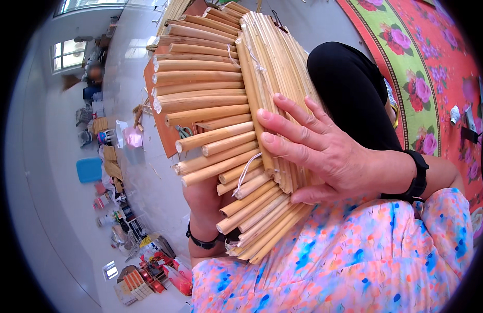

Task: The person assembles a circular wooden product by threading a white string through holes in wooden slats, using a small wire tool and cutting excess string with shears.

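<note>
A bundle of pale, peeled reed-like sticks [213,82], bound with white string [246,175], lies across my lap and fans out to the left. On top of it runs a second layer of sticks [275,52] laid crosswise and tied with string. My right hand [325,151] rests flat on this upper layer, fingers spread and thumb near its lower end. Below the fanned sticks, at the lower left, is my left hand [204,201]; the sticks hide its fingers. Both wrists wear black bands.
A reddish-brown board [160,122] lies beneath the sticks, with scissors [184,132] on it. To the right spreads a red floral cloth [408,62] beside my black-clad knee [346,73]. Boxes, bags and a blue stool [89,170] line the far left wall.
</note>
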A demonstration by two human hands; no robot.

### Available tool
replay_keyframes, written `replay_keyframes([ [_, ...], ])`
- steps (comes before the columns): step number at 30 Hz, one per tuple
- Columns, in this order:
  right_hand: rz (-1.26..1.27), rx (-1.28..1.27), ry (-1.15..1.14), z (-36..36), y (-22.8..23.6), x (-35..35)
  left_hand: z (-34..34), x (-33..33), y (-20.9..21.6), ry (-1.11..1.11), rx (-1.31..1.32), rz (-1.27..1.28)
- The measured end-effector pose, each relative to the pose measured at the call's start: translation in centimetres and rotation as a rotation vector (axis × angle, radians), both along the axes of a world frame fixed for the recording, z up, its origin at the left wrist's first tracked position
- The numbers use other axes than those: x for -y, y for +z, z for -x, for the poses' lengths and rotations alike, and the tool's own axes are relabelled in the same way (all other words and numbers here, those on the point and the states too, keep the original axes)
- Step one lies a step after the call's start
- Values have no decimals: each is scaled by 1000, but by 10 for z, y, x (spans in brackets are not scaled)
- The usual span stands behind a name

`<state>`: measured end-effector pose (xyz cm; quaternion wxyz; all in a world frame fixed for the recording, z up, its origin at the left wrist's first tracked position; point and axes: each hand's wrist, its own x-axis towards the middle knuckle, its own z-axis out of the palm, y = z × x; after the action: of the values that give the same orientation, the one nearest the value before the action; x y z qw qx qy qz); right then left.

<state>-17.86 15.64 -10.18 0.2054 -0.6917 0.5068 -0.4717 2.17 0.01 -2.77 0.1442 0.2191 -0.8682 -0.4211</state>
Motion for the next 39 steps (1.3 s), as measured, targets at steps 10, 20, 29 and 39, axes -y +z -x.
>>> replay_keyframes([
  [10,-16,-52,-6,2,5,-1,2,-2,1,48,-33,-65],
  [20,-23,-74,-29,-3,9,0,-1,-8,-1,55,-46,-98],
  [29,-48,-68,-24,-3,11,1,-5,-14,2,80,-37,-123],
  [39,-22,-72,-58,-6,4,3,9,-17,6,87,-34,-78],
])
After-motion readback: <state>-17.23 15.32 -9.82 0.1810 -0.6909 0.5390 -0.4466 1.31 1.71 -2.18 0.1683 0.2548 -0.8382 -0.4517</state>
